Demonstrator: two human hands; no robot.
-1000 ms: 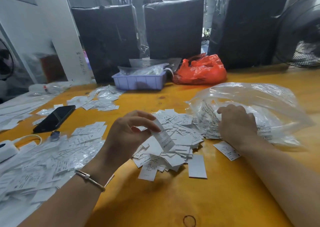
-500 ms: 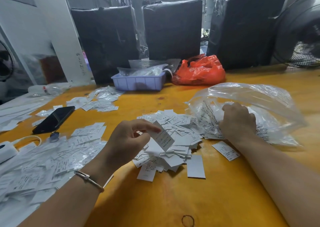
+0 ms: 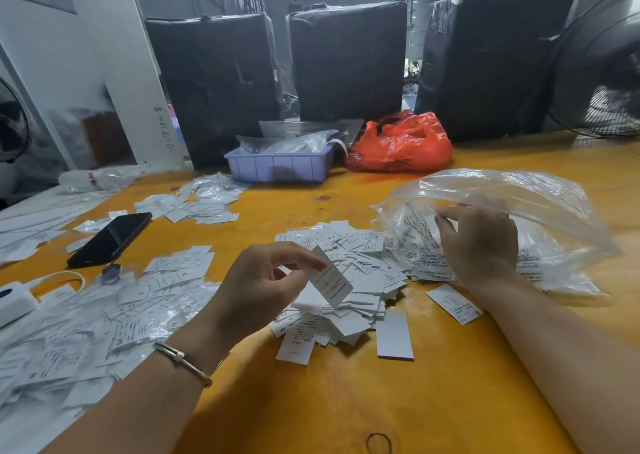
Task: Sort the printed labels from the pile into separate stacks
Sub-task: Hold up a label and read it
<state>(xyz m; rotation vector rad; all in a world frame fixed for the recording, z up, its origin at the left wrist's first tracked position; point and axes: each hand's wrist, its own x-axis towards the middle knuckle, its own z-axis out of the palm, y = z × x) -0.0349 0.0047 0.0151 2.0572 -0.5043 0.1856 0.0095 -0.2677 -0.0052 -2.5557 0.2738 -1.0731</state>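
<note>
While our left hand (image 3: pixel 263 287) pinched a single printed label (image 3: pixel 330 284) between thumb and forefinger, tilted above the loose pile of labels (image 3: pixel 349 273) in the middle of the yellow table (image 3: pixel 346 401), our right hand (image 3: pixel 479 246) lay well apart from it, fingers curled onto the crumpled clear plastic bag (image 3: pixel 502 211) that held more labels; we could not tell whether those fingers gripped a label or only the film. Print on the held label faced us (the words were too small to read with confidence). To our left lay a broad spread of labels in clear sleeves (image 3: pixel 86 322), some showing size letters, and a smaller group (image 3: pixel 204 204) sat farther back near a lilac tray (image 3: pixel 277 166). A black phone (image 3: pixel 110 239) rested between those two groups, and a red bag (image 3: pixel 401 145) stood behind. To do this step well, we judged that the label should be turned until its size mark was clear, then matched to the stack with the same mark and laid flat and square, one at a time. Because the paper was thin and light, a gentle pinch near one edge seemed enough. The sleeved labels looked slippery, so a careless drop could have scattered a stack.
</note>
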